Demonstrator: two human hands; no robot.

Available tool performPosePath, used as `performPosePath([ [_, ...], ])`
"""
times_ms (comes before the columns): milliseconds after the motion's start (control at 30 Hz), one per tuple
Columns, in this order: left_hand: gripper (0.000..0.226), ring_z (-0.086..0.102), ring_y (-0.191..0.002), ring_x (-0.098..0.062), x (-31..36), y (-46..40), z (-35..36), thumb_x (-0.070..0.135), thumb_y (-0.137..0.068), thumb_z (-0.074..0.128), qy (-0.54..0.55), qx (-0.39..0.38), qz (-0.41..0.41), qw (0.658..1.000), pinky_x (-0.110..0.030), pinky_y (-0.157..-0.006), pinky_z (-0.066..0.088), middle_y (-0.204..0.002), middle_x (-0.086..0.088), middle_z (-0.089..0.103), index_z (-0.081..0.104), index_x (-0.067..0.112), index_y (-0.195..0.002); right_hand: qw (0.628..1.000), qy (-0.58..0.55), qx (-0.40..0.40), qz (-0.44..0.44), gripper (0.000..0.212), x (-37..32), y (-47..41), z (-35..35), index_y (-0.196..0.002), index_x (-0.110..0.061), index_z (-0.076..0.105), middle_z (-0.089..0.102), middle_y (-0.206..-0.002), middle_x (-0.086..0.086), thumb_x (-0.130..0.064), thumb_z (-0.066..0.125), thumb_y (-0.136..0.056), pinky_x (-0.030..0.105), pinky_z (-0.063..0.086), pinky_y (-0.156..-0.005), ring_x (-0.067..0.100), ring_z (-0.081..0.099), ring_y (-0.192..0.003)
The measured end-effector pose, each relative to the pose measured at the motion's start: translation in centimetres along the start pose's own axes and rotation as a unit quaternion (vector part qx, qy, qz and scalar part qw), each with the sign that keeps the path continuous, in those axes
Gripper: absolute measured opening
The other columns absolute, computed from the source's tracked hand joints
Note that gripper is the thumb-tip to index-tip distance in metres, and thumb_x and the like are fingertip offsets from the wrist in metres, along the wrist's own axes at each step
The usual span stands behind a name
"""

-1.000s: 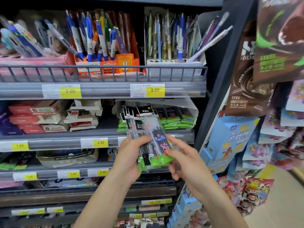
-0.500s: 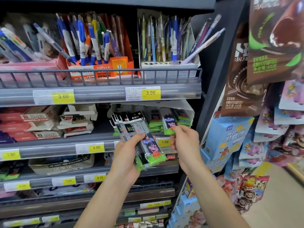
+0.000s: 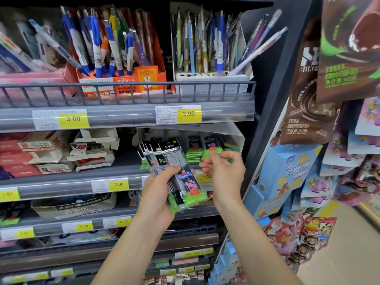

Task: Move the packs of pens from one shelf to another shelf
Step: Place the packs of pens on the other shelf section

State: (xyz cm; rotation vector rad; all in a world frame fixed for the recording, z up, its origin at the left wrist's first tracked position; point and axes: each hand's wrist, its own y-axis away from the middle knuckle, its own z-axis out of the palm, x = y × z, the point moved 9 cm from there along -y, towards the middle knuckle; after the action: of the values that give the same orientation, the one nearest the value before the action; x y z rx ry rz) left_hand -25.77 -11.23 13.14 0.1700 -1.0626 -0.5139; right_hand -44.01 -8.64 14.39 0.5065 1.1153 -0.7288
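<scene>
Shelf-to-hand pickup of pen packs, one pack being pulled while a stack is held.

Shelf with the white display box holds the remaining packs of pens, at its right end. Left hand grips a fanned stack of packs in front of the shelf edge, fingers curled round it, thumb on top. Right hand is at the box mouth, fingers pinching the green end of one pack. Best, I judge: draw that pack straight out clear of the box lip, lay it flat on the stack, keep the thumb clamped so the slippery sleeves don't slide apart.
</scene>
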Motion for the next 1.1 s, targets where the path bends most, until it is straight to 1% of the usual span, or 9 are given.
performPosePath([
  [167, 0.030, 0.078, -0.101, -0.037, 0.0, -0.3, 0.3, 0.018, -0.094, 0.073, -0.005, -0.008, -0.001, 1.000, -0.065, -0.084, 0.062, -0.109, -0.016, 0.081, 0.072, 0.010, -0.123, 0.998, -0.056, 0.022, 0.021, 0.010, -0.5, -1.5, -0.1, -0.098, -0.008, 0.054, 0.075, -0.070, 0.007, 0.001, 0.058, -0.097, 0.023, 0.057, -0.060, 0.025, 0.077, -0.070],
  [267, 0.034, 0.078, -0.100, -0.036, 0.5, -0.5, 0.0, 0.018, -0.092, 0.076, -0.009, -0.002, 0.006, 1.000, -0.062, -0.083, 0.063, -0.110, -0.016, 0.080, 0.071, 0.010, -0.125, 1.000, 0.010, 0.013, -0.024, 0.014, -2.0, -0.7, -0.4, -0.096, -0.012, 0.053, 0.074, -0.074, 0.007, 0.002, 0.057, -0.094, 0.026, 0.056, -0.059, 0.023, 0.075, -0.068],
  [367, 0.034, 0.079, -0.096, -0.036, 1.3, -0.8, -0.2, 0.015, -0.089, 0.080, -0.017, 0.000, 0.022, 1.000, -0.056, -0.074, 0.066, -0.109, -0.016, 0.081, 0.072, 0.010, -0.122, 0.989, 0.126, -0.072, -0.043, 0.005, -2.4, 2.1, 0.4, -0.095, -0.023, 0.060, 0.068, -0.074, -0.001, -0.021, 0.063, -0.092, 0.027, 0.052, -0.052, 0.014, 0.066, -0.060],
  [433, 0.032, 0.080, -0.092, -0.038, 1.9, -1.0, -0.2, 0.013, -0.088, 0.081, -0.030, 0.003, 0.037, 0.999, -0.056, -0.074, 0.065, -0.106, -0.018, 0.081, 0.072, 0.009, -0.119, 0.970, 0.174, -0.171, -0.001, 0.007, -1.4, 4.8, 1.8, -0.093, -0.036, 0.065, 0.067, -0.072, -0.006, -0.042, 0.064, -0.089, 0.025, 0.049, -0.047, 0.009, 0.061, -0.054],
  [533, 0.029, 0.078, -0.081, -0.035, 2.4, -1.2, -0.5, 0.016, -0.088, 0.081, -0.049, 0.022, 0.050, 0.997, -0.054, -0.075, 0.062, -0.101, -0.020, 0.081, 0.073, 0.007, -0.115, 0.948, 0.203, -0.242, 0.033, 0.012, -0.5, 7.0, 2.8, -0.107, -0.041, 0.064, 0.063, -0.063, 0.002, -0.039, 0.066, -0.096, 0.025, 0.044, -0.045, 0.012, 0.055, -0.048],
  [700, 0.023, 0.076, -0.081, -0.033, 1.6, -1.3, -0.5, 0.020, -0.096, 0.059, -0.031, 0.002, 0.021, 0.999, -0.045, -0.064, 0.061, -0.105, -0.021, 0.079, 0.077, 0.008, -0.103, 0.954, 0.206, -0.217, 0.036, 0.020, -1.0, 6.3, 1.7, -0.117, -0.037, 0.064, 0.059, -0.061, 0.003, -0.038, 0.066, -0.097, 0.025, 0.042, -0.045, 0.013, 0.052, -0.049],
  [833, 0.024, 0.078, -0.080, -0.035, 1.7, -1.1, -0.1, 0.009, -0.099, 0.060, -0.036, -0.002, 0.028, 0.999, -0.042, -0.059, 0.062, -0.108, -0.027, 0.078, 0.074, -0.002, -0.115, 0.957, 0.176, -0.224, 0.048, 0.020, -0.6, 6.7, 1.2, -0.116, -0.048, 0.068, 0.068, -0.082, 0.017, -0.039, 0.062, -0.099, 0.028, 0.046, -0.047, 0.018, 0.055, -0.053],
  [967, 0.021, 0.078, -0.077, -0.037, 1.6, -0.9, 0.0, 0.004, -0.096, 0.067, -0.032, 0.004, 0.035, 0.999, -0.040, -0.055, 0.060, -0.107, -0.030, 0.077, 0.075, -0.005, -0.113, 0.960, 0.157, -0.222, 0.071, 0.028, 0.0, 6.9, 0.8, -0.123, -0.049, 0.065, 0.070, -0.084, 0.009, -0.035, 0.062, -0.100, 0.029, 0.049, -0.049, 0.022, 0.057, -0.054],
  [1100, 0.032, 0.078, -0.095, -0.042, 1.4, -0.9, -0.1, 0.013, -0.093, 0.077, -0.043, 0.015, 0.035, 0.998, -0.047, -0.069, 0.063, -0.109, -0.024, 0.078, 0.072, -0.001, -0.121, 0.953, 0.141, -0.235, 0.127, 0.021, 0.5, 6.9, 0.8, -0.120, -0.032, 0.070, 0.074, -0.087, -0.006, -0.032, 0.065, -0.099, 0.028, 0.047, -0.049, 0.017, 0.056, -0.058],
])
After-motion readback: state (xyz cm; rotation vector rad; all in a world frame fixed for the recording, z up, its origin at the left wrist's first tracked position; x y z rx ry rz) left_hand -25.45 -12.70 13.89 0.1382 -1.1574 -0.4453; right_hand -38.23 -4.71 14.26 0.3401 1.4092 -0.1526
